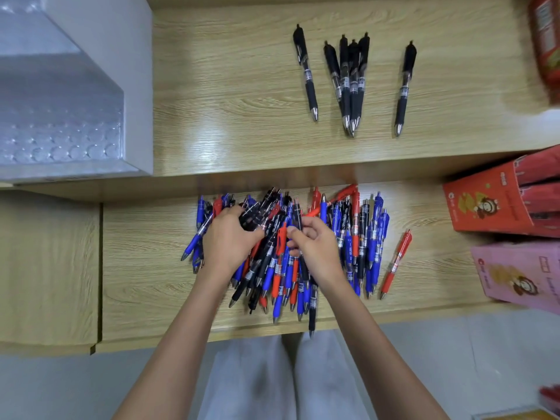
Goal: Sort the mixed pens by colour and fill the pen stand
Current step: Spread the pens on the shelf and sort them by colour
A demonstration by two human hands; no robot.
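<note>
Head view. Pen pile [281, 268], blue, red and black mixed, at centre on counter [145, 268]. Left hand [228, 241] on pile's 9 o'clock side, fingers curled round black bundle [256, 215]. Right hand [313, 250] just beside it at 3 o'clock, pinching dark pen [298, 212]. Lone red pen [395, 263] apart from pile at 3 o'clock. Sorted black pens [348, 83] on raised shelf [227, 101] at 12 to 1 o'clock. Clear holder [60, 116] with round holes at 10 o'clock. Red box [485, 204] and pink box [515, 274] at 3 o'clock.

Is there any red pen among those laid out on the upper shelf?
No, the pens on the upper shelf are all black.
</note>
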